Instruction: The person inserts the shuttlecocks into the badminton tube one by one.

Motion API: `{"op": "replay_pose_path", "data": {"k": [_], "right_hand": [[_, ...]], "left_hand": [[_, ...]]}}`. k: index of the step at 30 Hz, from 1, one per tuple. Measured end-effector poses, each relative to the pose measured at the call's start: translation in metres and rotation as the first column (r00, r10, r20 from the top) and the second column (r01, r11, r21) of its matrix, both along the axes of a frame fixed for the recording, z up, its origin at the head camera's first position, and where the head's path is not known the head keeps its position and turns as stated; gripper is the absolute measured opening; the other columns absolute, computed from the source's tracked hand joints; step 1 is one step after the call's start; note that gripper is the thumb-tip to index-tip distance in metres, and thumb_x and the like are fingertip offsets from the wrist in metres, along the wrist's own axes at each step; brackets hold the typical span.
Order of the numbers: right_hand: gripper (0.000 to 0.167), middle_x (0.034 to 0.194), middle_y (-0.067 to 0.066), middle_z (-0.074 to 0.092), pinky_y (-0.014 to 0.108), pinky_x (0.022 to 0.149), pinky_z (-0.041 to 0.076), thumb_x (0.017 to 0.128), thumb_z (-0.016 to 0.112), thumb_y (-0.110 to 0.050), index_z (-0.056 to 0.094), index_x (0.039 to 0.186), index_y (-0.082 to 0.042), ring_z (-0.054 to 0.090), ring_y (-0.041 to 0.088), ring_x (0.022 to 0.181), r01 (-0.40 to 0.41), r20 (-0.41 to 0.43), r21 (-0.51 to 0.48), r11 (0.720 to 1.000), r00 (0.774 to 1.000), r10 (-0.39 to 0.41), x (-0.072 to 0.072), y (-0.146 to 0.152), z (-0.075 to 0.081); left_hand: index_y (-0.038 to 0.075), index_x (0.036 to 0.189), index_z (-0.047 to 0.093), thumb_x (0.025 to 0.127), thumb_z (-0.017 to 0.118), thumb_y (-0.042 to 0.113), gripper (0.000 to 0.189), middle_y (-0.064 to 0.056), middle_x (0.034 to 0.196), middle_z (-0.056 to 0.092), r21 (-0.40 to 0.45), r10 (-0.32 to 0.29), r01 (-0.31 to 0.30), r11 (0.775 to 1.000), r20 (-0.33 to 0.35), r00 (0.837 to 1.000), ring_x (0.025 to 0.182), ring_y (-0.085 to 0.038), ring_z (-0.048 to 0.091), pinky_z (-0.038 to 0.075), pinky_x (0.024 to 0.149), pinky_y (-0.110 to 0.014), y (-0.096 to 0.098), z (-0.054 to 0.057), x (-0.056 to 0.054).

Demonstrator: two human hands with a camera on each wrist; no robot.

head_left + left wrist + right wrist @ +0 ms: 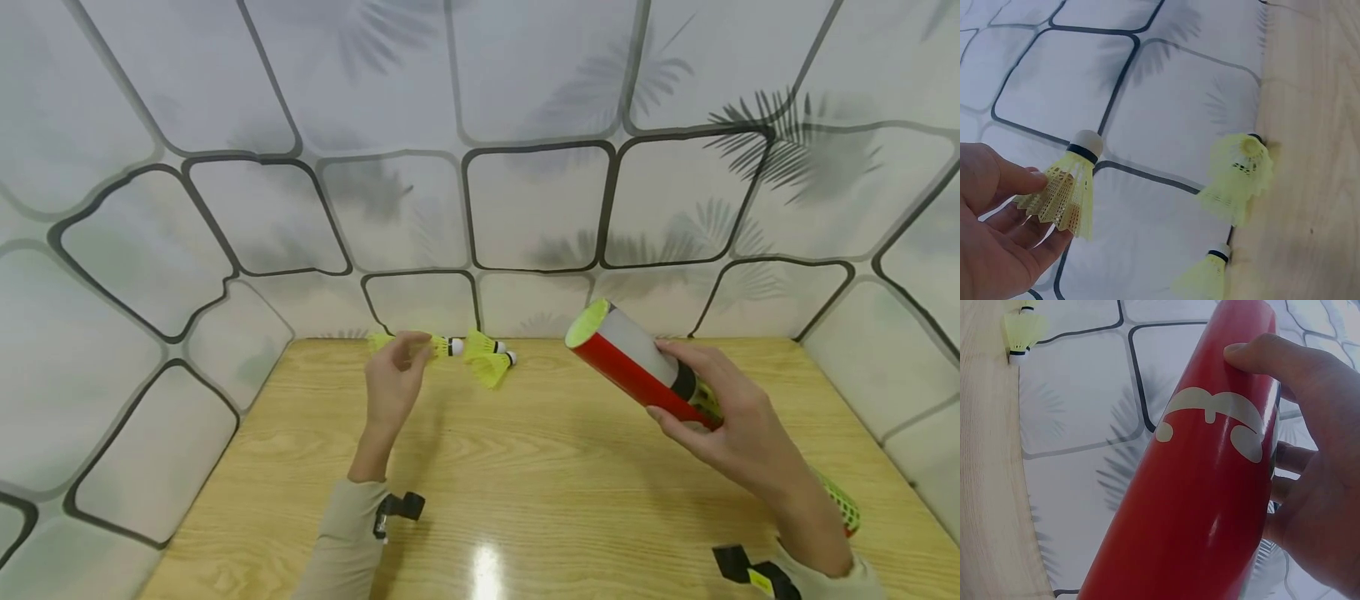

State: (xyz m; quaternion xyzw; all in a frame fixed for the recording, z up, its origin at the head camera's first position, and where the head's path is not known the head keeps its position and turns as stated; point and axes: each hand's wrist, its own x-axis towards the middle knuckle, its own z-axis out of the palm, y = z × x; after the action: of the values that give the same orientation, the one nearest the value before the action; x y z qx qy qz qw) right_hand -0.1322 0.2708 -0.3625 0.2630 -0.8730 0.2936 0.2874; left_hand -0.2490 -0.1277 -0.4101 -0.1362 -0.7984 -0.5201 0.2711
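Note:
My left hand [393,379] pinches a yellow shuttlecock [1069,187] by its netted skirt, thumb on one side and fingers on the other. Its white cork, banded in black, points away from the palm. Two more yellow shuttlecocks [491,365] lie close together on the table, right of that hand. Another yellow shuttlecock [378,340] lies partly hidden behind the hand. In my right hand [738,425] is a red and white tube [1179,506], gripped round its middle and tilted. Its uncapped, yellow-green-lined mouth faces up and left; a green patterned part shows beyond the wrist.
The wooden table [480,467] reaches back to a patterned wall covering [540,208], which also rises at both sides. The shuttlecocks lie along the table's back edge, close to the wall. Dark camera mounts sit on both wrists.

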Motion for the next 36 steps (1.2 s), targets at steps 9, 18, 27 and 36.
{"op": "replay_pose_path", "data": {"k": [9, 18, 27, 36], "right_hand": [[0.095, 0.138, 0.007, 0.059, 0.007, 0.09, 0.043, 0.065, 0.093, 0.0, 0.052, 0.149, -0.011, 0.055, 0.014, 0.11, -0.004, -0.008, -0.006, 1.0, 1.0, 0.004, -0.002, -0.003, -0.004], [0.091, 0.138, 0.006, 0.059, 0.007, 0.089, 0.044, 0.067, 0.091, -0.001, 0.053, 0.149, -0.011, 0.055, 0.014, 0.11, -0.009, -0.013, -0.004, 1.0, 1.0, 0.009, -0.006, -0.009, -0.003], [0.083, 0.137, 0.005, 0.058, 0.011, 0.089, 0.045, 0.075, 0.087, -0.008, 0.052, 0.15, -0.013, 0.055, 0.016, 0.115, -0.044, 0.016, -0.024, 0.999, 0.999, 0.044, -0.022, -0.026, -0.006], [0.082, 0.139, 0.005, 0.057, 0.012, 0.089, 0.047, 0.077, 0.087, -0.008, 0.051, 0.15, -0.012, 0.054, 0.017, 0.116, -0.096, 0.024, -0.047, 0.994, 0.995, 0.097, -0.034, -0.045, -0.003]], "left_hand": [[-0.001, 0.108, 0.075, 0.092, 0.073, -0.006, 0.017, -0.017, 0.098, 0.076, 0.076, -0.058, 0.062, 0.995, -0.054, 0.997, 0.086, -0.035, 0.074, 0.055, 0.076, -0.017, 0.001, 0.02, 0.002], [-0.006, 0.113, 0.071, 0.092, 0.07, -0.012, 0.022, -0.02, 0.103, 0.074, 0.129, -0.127, 0.145, 0.981, -0.137, 0.982, 0.087, -0.033, 0.072, 0.056, 0.076, -0.018, 0.001, 0.048, 0.015], [-0.006, 0.114, 0.071, 0.093, 0.069, -0.01, 0.021, -0.021, 0.102, 0.072, 0.189, -0.186, 0.227, 0.955, -0.21, 0.96, 0.088, -0.014, 0.071, 0.059, 0.081, -0.024, 0.003, 0.068, 0.032], [-0.011, 0.113, 0.069, 0.092, 0.068, -0.014, 0.022, -0.022, 0.107, 0.071, 0.193, -0.236, 0.291, 0.937, -0.262, 0.936, 0.096, -0.015, 0.072, 0.059, 0.087, -0.032, 0.011, 0.088, 0.042]]}}
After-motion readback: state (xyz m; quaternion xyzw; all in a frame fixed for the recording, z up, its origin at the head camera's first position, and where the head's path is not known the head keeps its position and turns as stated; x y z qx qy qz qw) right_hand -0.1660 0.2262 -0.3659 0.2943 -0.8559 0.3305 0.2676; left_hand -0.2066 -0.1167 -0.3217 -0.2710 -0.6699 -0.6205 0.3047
